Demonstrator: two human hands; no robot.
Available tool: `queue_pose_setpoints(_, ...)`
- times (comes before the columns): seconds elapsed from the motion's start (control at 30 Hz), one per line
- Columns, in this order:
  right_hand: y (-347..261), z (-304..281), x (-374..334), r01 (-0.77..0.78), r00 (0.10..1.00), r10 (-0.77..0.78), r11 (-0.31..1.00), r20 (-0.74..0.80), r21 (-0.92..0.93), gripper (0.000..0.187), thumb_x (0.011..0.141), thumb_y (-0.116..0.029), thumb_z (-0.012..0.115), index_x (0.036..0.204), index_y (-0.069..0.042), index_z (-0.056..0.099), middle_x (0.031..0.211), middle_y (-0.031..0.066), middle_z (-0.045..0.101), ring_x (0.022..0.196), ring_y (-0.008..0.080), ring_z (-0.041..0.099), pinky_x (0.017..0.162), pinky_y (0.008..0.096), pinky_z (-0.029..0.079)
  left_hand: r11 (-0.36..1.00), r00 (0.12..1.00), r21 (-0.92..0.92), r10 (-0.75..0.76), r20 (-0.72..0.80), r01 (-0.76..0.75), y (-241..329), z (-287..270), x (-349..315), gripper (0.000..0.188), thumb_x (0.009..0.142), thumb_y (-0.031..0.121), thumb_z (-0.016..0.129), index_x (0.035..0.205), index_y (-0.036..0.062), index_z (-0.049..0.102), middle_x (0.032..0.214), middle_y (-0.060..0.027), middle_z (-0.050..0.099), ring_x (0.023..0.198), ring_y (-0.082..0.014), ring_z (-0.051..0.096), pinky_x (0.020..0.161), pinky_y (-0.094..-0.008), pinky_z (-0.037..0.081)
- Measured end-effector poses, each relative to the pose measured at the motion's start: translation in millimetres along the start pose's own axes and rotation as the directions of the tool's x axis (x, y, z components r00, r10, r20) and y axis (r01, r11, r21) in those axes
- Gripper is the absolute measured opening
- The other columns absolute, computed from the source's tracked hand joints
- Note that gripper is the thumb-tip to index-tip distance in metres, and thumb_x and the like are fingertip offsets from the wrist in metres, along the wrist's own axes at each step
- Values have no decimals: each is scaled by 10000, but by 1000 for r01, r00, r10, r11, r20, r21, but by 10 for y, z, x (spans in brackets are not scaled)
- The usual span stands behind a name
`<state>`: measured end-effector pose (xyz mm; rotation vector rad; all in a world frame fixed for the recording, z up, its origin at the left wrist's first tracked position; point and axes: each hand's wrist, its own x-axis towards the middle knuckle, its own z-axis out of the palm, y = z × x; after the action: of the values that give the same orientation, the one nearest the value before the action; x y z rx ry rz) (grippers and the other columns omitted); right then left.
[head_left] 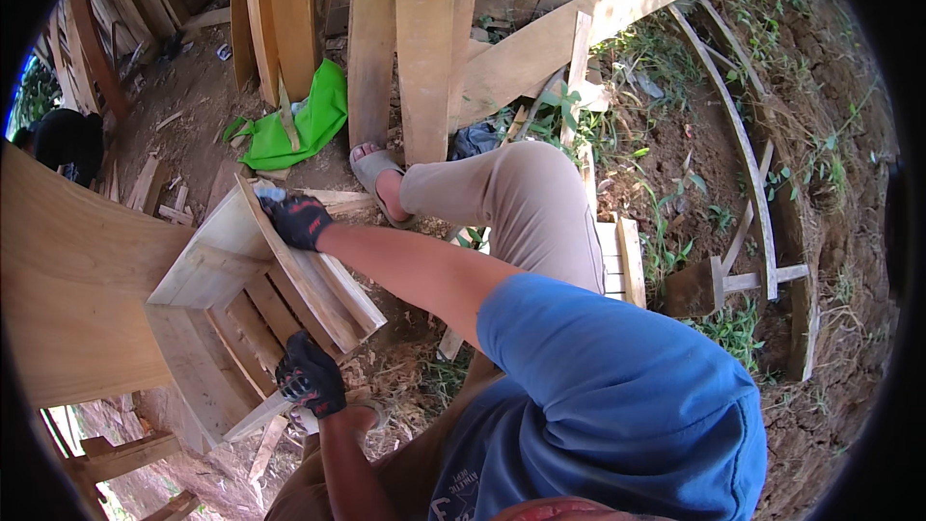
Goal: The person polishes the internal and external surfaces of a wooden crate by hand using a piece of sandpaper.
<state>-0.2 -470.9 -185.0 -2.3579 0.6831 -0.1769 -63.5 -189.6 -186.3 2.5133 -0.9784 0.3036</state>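
Note:
A pale wooden crate (207, 275) with a slatted side stands tilted in front of me, its hollow facing up. My left hand (309, 376), in a black glove with red marks, is closed over the near edge of the crate. My right hand (294, 219), gloved the same way, reaches across to the crate's far corner. Its fingers are closed around a small bluish-white piece (270, 194) pressed against the top edge. The glove partly hides that piece, and I cannot tell what it is.
A large smooth wooden board (72, 280) touches the crate's left side. Tall planks (424, 48) lean at the back beside a bright green bag (304, 125). A long board (579, 29) and curved wooden strips (738, 130) lie on the right. Wood scraps litter the dirt ground.

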Motion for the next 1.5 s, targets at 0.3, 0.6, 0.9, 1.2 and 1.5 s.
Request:
queue_pose_setpoints(0.3, 203, 161, 1074, -83, 991, 79, 996, -108, -37, 446, 994, -320, 543, 1339, -51, 630, 1246, 252, 724, 1155, 408, 710, 966, 544, 565, 998, 998, -34, 58, -17, -58, -13, 15, 15, 149, 950, 137, 611, 990, 128, 754, 793, -171, 735, 718, -400, 698, 667, -526, 534)
queue_pose_setpoints(0.6, -89, 227, -144, -119, 993, 119, 988, 6, 94, 476, 1052, -351, 462, 1459, -129, 570, 1294, 269, 703, 1202, 436, 688, 1009, 549, 542, 999, 1000, 26, -19, -12, 20, -54, -91, -28, 142, 958, 175, 621, 999, 134, 751, 820, -182, 749, 742, -410, 710, 691, -544, 534)
queue_pose_setpoints(0.9, 635, 531, -2433, 71, 994, -60, 990, 86, -123, 429, 1034, -234, 491, 1445, -120, 541, 1036, 251, 745, 909, 427, 752, 771, 564, 593, 999, 998, -6, 47, -47, -47, 81, -46, -7, 148, 970, 190, 606, 996, 158, 748, 841, -172, 756, 770, -405, 719, 706, -538, 540)
queue_pose_setpoints(1.2, 250, 189, -2051, 69, 997, -68, 998, -41, 16, 275, 1025, -238, 532, 1141, -82, 726, 939, 265, 737, 867, 433, 737, 723, 548, 577, 998, 998, -8, 55, -42, -55, 27, -23, 66, 137, 893, 152, 663, 982, 147, 766, 804, -160, 750, 749, -374, 718, 721, -519, 554)
queue_pose_setpoints(1.5, -2, 98, -838, 40, 996, -31, 994, 88, -103, 396, 1077, -325, 451, 1371, -107, 602, 1182, 235, 729, 1027, 427, 727, 900, 529, 571, 999, 1000, -45, 27, -11, -27, 29, -136, 54, 161, 863, 139, 664, 983, 136, 770, 751, -140, 732, 689, -347, 704, 685, -496, 551)
